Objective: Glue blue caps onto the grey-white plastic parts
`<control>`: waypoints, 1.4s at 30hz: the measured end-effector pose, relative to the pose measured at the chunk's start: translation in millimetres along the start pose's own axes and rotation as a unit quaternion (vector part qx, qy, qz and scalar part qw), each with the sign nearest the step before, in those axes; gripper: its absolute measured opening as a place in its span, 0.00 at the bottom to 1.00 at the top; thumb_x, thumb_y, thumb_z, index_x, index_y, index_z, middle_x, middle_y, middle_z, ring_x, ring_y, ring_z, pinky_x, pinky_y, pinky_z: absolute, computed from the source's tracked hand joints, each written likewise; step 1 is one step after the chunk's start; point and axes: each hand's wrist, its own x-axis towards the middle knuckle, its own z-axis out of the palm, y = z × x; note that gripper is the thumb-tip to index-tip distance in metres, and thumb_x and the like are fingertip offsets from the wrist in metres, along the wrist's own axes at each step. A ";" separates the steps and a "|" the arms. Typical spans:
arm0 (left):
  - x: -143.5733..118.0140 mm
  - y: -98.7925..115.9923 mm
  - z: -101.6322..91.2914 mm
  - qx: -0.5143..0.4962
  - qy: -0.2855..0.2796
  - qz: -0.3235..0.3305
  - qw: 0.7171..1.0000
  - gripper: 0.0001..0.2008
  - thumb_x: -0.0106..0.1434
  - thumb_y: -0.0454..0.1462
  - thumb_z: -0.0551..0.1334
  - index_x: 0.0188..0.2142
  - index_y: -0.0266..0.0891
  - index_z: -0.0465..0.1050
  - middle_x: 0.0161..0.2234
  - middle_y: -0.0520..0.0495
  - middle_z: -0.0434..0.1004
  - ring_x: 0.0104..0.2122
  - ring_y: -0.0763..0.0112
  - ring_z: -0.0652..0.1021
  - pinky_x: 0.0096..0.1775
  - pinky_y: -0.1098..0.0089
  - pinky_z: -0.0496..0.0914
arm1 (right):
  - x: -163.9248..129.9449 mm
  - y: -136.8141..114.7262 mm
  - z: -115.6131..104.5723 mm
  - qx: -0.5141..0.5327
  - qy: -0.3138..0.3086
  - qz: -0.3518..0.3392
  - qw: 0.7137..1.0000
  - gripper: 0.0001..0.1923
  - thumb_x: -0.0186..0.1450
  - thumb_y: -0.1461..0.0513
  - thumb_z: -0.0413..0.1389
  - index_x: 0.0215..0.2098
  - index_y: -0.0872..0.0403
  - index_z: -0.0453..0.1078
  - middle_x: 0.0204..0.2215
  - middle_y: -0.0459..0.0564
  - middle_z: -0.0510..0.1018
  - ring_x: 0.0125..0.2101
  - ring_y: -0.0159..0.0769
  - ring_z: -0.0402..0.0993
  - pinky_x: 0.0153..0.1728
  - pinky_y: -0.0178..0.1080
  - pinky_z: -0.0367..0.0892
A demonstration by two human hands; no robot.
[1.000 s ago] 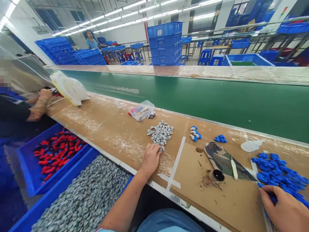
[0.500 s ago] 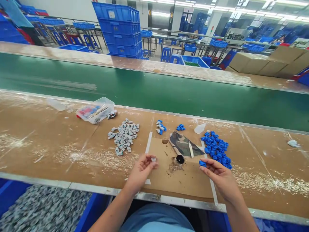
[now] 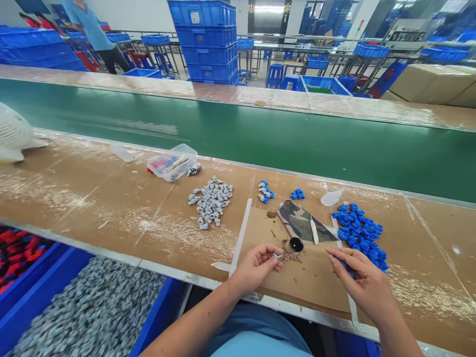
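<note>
I see the left hand pinching a small grey part beside the black cap; right hand fingers curl over a blue part, grip unclear.

Grey part — small, pinched in left hand fingertips, just at 7 o'clock of the black cap. Blue part — mostly hidden under right hand, at 7 o'clock of the blue pile.

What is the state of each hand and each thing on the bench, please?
Left hand: fingers pinched on a small grey part.
Right hand: fingers curled over the blue parts, grip hidden.
Grey parts: loose pile.
Clear box: open, filled.
Small black pot: uncovered.
</note>
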 end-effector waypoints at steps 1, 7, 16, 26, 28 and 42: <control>0.5 -0.8 0.4 -0.012 0.004 -0.006 1.000 0.17 0.48 0.45 0.70 0.32 0.36 0.72 0.30 0.48 0.76 0.30 0.71 0.77 0.38 0.69 0.70 | -0.2 4.5 -1.1 -0.006 0.001 -0.003 1.000 0.13 0.61 0.53 0.53 0.35 0.48 0.77 0.34 0.52 0.78 0.33 0.37 0.76 0.24 0.33 0.72; 3.2 0.0 1.2 -0.036 0.003 -0.003 0.999 0.18 0.43 0.45 0.73 0.28 0.37 0.70 0.27 0.51 0.74 0.31 0.71 0.77 0.40 0.69 0.70 | -2.5 15.8 -2.0 0.084 -0.096 0.021 0.992 0.16 0.59 0.51 0.56 0.41 0.49 0.76 0.41 0.54 0.78 0.39 0.40 0.77 0.33 0.37 0.76; 3.2 -5.5 0.7 0.057 -0.005 0.051 0.997 0.13 0.51 0.41 0.68 0.34 0.37 0.74 0.31 0.47 0.76 0.33 0.70 0.75 0.39 0.69 0.69 | 1.5 -1.4 -1.3 0.081 -0.110 0.070 0.988 0.18 0.60 0.46 0.53 0.36 0.50 0.74 0.24 0.48 0.80 0.24 0.37 0.78 0.25 0.35 0.75; 8.1 -15.3 0.6 0.087 0.014 0.080 0.993 0.12 0.52 0.41 0.67 0.34 0.36 0.76 0.32 0.44 0.77 0.34 0.68 0.76 0.39 0.69 0.70 | 8.2 -10.6 15.8 0.011 -0.060 -0.013 0.998 0.15 0.63 0.49 0.52 0.39 0.48 0.74 0.24 0.46 0.77 0.21 0.32 0.73 0.24 0.33 0.70; 8.5 -16.1 1.0 0.079 0.014 0.076 0.994 0.13 0.52 0.42 0.67 0.34 0.36 0.76 0.32 0.45 0.78 0.33 0.68 0.77 0.39 0.69 0.71 | 11.4 -15.0 14.2 -0.006 -0.069 -0.064 0.996 0.14 0.65 0.52 0.51 0.42 0.48 0.74 0.28 0.48 0.78 0.26 0.33 0.75 0.28 0.34 0.71; 7.7 -16.1 2.2 0.093 0.025 0.095 0.991 0.12 0.54 0.42 0.66 0.35 0.35 0.77 0.34 0.43 0.79 0.35 0.66 0.78 0.41 0.67 0.72 | 26.3 -30.6 24.0 -0.081 -0.049 -0.222 0.970 0.12 0.67 0.61 0.49 0.43 0.53 0.73 0.31 0.51 0.79 0.31 0.37 0.73 0.32 0.38 0.69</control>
